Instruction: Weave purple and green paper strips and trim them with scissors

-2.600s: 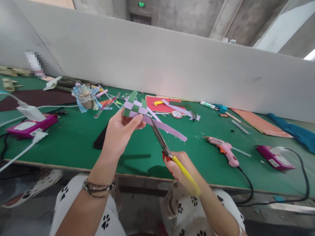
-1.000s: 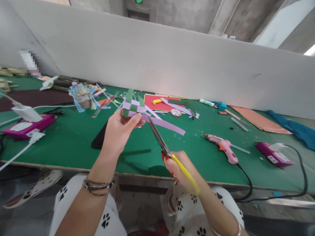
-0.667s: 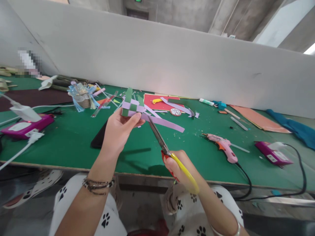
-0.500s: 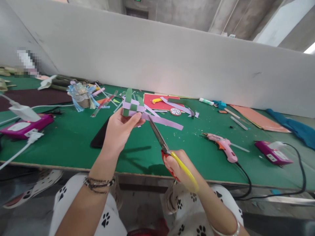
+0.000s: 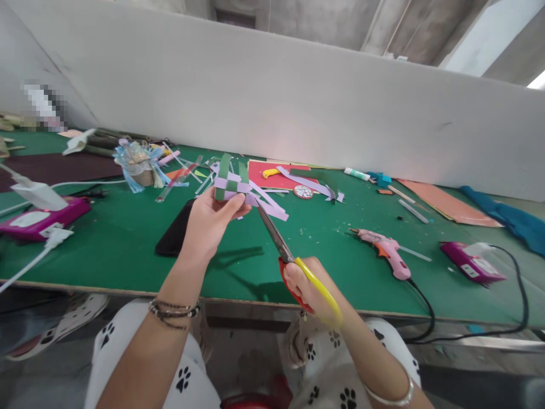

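Observation:
My left hand (image 5: pixel 208 224) is closed on a small piece woven from purple and green paper strips (image 5: pixel 231 184), held up above the green table (image 5: pixel 128 238). Loose purple strip ends (image 5: pixel 272 207) stick out to its right. My right hand (image 5: pixel 309 287) grips scissors with yellow and red handles (image 5: pixel 293 267). Their blades point up-left and the tips touch the purple strips just right of my left thumb.
A pink glue gun (image 5: pixel 385 250) with a black cord lies to the right, and a magenta power strip (image 5: pixel 470 261) beyond it. A black phone (image 5: pixel 172 236) lies under my left hand. Another magenta strip (image 5: pixel 38 218) lies far left. A red sheet (image 5: pixel 276 176) and paper scraps lie along the white wall.
The long purple strip that stuck out to the right is now much shorter. The scissors and my right hand have shifted slightly up and left.

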`<state>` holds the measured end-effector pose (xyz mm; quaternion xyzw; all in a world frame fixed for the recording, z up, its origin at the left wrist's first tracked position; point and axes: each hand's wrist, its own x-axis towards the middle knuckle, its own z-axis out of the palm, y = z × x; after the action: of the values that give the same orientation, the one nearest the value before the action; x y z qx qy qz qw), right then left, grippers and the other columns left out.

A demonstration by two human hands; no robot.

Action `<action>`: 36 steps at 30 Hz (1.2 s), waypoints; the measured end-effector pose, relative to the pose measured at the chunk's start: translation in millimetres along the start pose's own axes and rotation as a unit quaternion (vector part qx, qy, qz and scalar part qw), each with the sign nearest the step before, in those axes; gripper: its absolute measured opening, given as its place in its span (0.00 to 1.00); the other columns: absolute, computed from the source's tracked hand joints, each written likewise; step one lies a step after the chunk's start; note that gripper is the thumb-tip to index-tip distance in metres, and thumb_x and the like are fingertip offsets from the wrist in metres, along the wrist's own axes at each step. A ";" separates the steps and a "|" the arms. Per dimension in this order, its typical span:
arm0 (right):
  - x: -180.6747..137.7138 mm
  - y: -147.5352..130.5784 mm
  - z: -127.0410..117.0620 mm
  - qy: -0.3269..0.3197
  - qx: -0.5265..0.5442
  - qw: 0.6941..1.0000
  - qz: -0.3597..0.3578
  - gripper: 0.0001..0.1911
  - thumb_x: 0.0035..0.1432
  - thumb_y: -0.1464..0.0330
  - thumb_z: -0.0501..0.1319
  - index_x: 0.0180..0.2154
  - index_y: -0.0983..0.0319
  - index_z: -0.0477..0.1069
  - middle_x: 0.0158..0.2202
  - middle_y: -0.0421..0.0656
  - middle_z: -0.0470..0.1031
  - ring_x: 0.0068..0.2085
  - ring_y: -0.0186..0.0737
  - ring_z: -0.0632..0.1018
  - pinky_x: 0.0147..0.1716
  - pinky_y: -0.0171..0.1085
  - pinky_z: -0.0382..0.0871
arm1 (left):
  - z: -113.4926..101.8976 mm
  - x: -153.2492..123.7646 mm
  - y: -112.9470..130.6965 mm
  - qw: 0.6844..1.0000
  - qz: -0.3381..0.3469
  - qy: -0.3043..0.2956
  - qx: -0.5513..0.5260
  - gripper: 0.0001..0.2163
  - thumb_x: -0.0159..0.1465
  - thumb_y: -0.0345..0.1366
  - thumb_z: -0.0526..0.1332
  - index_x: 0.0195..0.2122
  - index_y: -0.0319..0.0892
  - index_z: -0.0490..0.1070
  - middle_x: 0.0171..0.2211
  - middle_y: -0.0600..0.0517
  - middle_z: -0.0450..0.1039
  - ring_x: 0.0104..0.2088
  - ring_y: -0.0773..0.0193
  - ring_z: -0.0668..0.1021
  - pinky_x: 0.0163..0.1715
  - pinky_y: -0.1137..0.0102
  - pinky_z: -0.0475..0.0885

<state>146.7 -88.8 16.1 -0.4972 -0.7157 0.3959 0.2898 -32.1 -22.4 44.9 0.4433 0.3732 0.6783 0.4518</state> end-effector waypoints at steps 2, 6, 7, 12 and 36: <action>-0.3 0.2 0.0 0.003 0.001 1.000 -0.002 0.28 0.57 0.47 0.43 0.16 0.59 0.47 0.12 0.33 0.46 0.17 0.27 0.51 0.16 0.32 0.43 | 0.6 0.0 -0.5 1.000 -0.005 -0.001 -0.002 0.11 0.44 0.36 0.67 0.27 0.39 0.68 0.23 0.58 0.72 0.22 0.73 0.75 0.28 0.75 0.76; -0.8 3.0 -0.9 -0.015 0.006 1.000 -0.023 0.29 0.56 0.45 0.42 0.17 0.60 0.49 0.13 0.34 0.50 0.17 0.27 0.55 0.17 0.31 0.49 | -0.1 -0.1 -1.4 1.000 -0.010 -0.004 0.005 0.11 0.45 0.37 0.67 0.27 0.39 0.68 0.24 0.56 0.73 0.22 0.72 0.75 0.29 0.73 0.76; -0.9 3.7 -1.6 -0.021 0.005 0.999 -0.033 0.29 0.56 0.45 0.42 0.18 0.60 0.50 0.14 0.34 0.52 0.17 0.28 0.57 0.18 0.31 0.52 | -0.5 0.0 -1.7 1.000 -0.009 -0.005 0.009 0.12 0.45 0.37 0.67 0.27 0.39 0.68 0.24 0.56 0.73 0.22 0.72 0.75 0.30 0.73 0.76; -1.9 2.7 -5.8 -0.033 -0.016 0.995 -0.098 0.30 0.55 0.41 0.38 0.21 0.60 0.52 0.19 0.36 0.56 0.22 0.30 0.58 0.23 0.33 0.55 | -0.8 -0.2 -2.5 1.000 -0.006 -0.011 0.020 0.12 0.45 0.37 0.67 0.28 0.39 0.69 0.25 0.55 0.73 0.22 0.72 0.75 0.29 0.73 0.76; -1.7 6.7 -2.8 -0.006 0.028 0.999 -0.022 0.30 0.53 0.41 0.42 0.18 0.60 0.49 0.14 0.34 0.51 0.17 0.28 0.58 0.20 0.32 0.59 | -1.6 -1.7 -1.3 0.999 -0.005 -0.023 0.026 0.11 0.46 0.36 0.66 0.29 0.39 0.69 0.25 0.56 0.74 0.23 0.71 0.76 0.29 0.74 0.76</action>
<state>152.8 -88.3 11.8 -0.4703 -0.7167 0.4126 0.3081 -32.9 -23.8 42.7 0.4690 0.3821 0.6556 0.4519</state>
